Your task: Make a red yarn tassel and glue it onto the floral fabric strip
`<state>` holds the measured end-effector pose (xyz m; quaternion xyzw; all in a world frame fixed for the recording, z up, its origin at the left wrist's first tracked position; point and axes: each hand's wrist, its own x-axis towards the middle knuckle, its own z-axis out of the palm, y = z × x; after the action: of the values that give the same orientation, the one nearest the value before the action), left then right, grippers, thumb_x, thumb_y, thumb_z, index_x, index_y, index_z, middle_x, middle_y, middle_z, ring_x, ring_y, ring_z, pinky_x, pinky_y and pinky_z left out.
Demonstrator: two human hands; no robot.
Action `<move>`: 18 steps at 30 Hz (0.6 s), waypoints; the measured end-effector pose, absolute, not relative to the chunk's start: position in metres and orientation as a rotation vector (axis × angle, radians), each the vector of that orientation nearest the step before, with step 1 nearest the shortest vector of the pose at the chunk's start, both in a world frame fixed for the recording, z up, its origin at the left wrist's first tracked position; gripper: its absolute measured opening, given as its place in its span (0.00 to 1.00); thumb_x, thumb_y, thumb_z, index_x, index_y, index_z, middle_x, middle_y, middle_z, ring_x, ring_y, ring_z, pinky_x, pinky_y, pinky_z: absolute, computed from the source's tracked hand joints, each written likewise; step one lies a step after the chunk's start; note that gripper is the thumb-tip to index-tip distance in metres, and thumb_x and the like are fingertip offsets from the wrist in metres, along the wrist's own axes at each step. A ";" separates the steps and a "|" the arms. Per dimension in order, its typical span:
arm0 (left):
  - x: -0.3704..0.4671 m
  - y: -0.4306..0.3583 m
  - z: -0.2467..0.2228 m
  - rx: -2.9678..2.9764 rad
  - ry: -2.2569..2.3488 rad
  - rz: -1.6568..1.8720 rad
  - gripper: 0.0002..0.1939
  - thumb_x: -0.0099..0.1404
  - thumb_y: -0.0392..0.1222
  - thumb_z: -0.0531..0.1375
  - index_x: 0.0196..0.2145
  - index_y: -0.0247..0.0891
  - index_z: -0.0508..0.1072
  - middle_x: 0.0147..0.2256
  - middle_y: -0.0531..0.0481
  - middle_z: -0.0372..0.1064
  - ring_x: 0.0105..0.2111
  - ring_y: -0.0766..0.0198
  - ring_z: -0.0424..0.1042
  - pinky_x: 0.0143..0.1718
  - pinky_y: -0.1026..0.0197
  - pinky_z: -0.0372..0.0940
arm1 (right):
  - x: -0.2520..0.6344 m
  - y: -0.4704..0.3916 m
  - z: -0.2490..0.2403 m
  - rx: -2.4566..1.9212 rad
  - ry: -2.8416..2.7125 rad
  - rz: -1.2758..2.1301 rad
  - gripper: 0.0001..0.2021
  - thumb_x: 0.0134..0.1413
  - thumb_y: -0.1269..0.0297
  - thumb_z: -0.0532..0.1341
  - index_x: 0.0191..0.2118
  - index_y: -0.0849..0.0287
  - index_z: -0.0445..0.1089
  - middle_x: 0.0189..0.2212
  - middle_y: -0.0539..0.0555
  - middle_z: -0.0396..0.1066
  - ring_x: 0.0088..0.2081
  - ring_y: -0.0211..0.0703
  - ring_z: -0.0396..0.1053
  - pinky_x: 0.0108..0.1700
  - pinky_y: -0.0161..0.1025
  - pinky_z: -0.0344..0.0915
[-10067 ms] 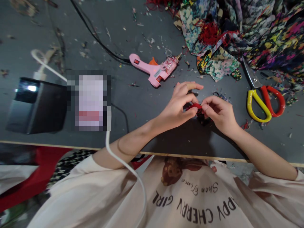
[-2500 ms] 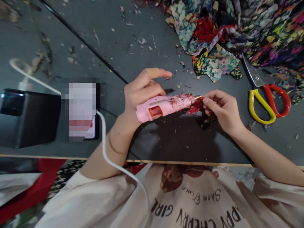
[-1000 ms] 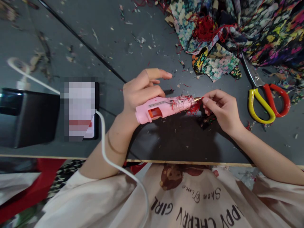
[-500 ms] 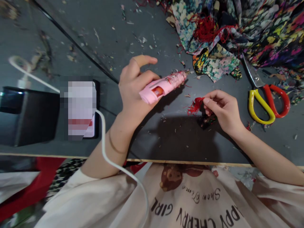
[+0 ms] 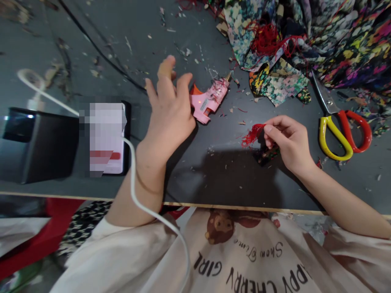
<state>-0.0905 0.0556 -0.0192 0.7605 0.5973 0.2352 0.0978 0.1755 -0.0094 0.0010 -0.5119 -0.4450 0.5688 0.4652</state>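
Dark gray and littered with thread ends and scraps, the surface (image 5: 189, 175) carries a pink plastic glue gun (image 5: 210, 99) with an orange trigger, lying on its side. It has just come out of the grip of the left hand (image 5: 171, 110), whose fingers are now spread apart above its handle; whether they touch it cannot be told. Its brass nozzle (image 5: 228, 76) is thus off the small red thread tassel (image 5: 253, 135), nearer the person and to the right of the gun. That leaves the tassel with the right hand (image 5: 291, 142) alone, its fingers clamped on the gathered end, loose strands pointing left. Beneath them sits a dark patterned scrap (image 5: 262, 158); whether it joins the tassel cannot be told.

Right of the gun, well beyond the tassel, lie steel scissors (image 5: 330, 105) with yellow and red handles, blades toward a heap of multicolored floral fabric (image 5: 345, 49). Left of the gun are a phone (image 5: 117, 167) and a black boxy device (image 5: 51, 142); a white cable (image 5: 133, 183) passes over the left forearm, and the gun's black cord (image 5: 124, 74) runs up behind that hand. Between gun and pale near edge (image 5: 244, 208), a flecked, shadowed stretch gives both hands room to move.
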 end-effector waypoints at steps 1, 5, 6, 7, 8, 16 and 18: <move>-0.088 0.053 -0.014 2.274 1.772 0.743 0.28 0.61 0.37 0.60 0.58 0.40 0.60 0.67 0.38 0.43 0.63 0.43 0.53 0.65 0.29 0.37 | 0.175 -0.010 0.001 -1.258 -1.077 1.392 0.04 0.51 0.66 0.65 0.28 0.58 0.71 0.19 0.44 0.66 0.19 0.27 0.62 0.21 0.28 0.60; -0.058 0.030 0.011 2.596 1.475 1.105 0.11 0.64 0.33 0.55 0.44 0.40 0.70 0.60 0.42 0.58 0.60 0.52 0.60 0.58 0.42 0.62 | 0.171 -0.011 0.003 -1.251 -0.988 1.398 0.07 0.48 0.63 0.68 0.28 0.58 0.70 0.18 0.43 0.66 0.18 0.27 0.62 0.20 0.28 0.59; -0.047 0.022 0.016 2.660 1.369 1.164 0.06 0.64 0.36 0.57 0.40 0.42 0.70 0.58 0.45 0.61 0.57 0.53 0.64 0.60 0.39 0.59 | 0.170 -0.012 0.004 -1.247 -0.963 1.407 0.08 0.47 0.62 0.68 0.27 0.58 0.69 0.18 0.43 0.66 0.18 0.27 0.61 0.20 0.28 0.59; -0.035 0.014 0.018 2.738 1.252 1.147 0.03 0.64 0.38 0.59 0.37 0.44 0.70 0.57 0.47 0.63 0.55 0.54 0.68 0.63 0.37 0.55 | 0.169 -0.013 0.004 -1.245 -0.938 1.417 0.09 0.47 0.61 0.68 0.27 0.58 0.69 0.18 0.43 0.65 0.18 0.27 0.61 0.19 0.28 0.59; -0.024 0.007 0.019 2.764 1.191 1.120 0.03 0.63 0.39 0.61 0.35 0.45 0.69 0.56 0.49 0.65 0.55 0.55 0.69 0.66 0.38 0.51 | 0.168 -0.013 0.004 -1.243 -0.915 1.429 0.10 0.46 0.60 0.69 0.27 0.58 0.69 0.18 0.43 0.65 0.17 0.27 0.61 0.19 0.28 0.59; 0.012 -0.004 0.004 2.588 1.408 1.057 0.07 0.65 0.43 0.60 0.29 0.45 0.68 0.58 0.50 0.66 0.61 0.51 0.63 0.66 0.30 0.46 | 0.162 -0.018 0.008 -1.259 -0.806 1.474 0.08 0.45 0.63 0.67 0.26 0.58 0.67 0.16 0.42 0.63 0.17 0.27 0.60 0.18 0.27 0.58; 0.013 -0.003 0.002 2.586 1.430 1.060 0.08 0.66 0.43 0.59 0.28 0.45 0.68 0.58 0.50 0.66 0.61 0.51 0.62 0.65 0.28 0.48 | 0.161 -0.018 0.008 -1.264 -0.805 1.471 0.08 0.45 0.63 0.67 0.25 0.58 0.67 0.16 0.42 0.63 0.17 0.27 0.60 0.18 0.27 0.58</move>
<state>0.0127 -0.0028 0.0021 0.8238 0.4554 0.3377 0.0009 0.1608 -0.0184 0.0082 -0.5223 -0.3325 0.6075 0.4976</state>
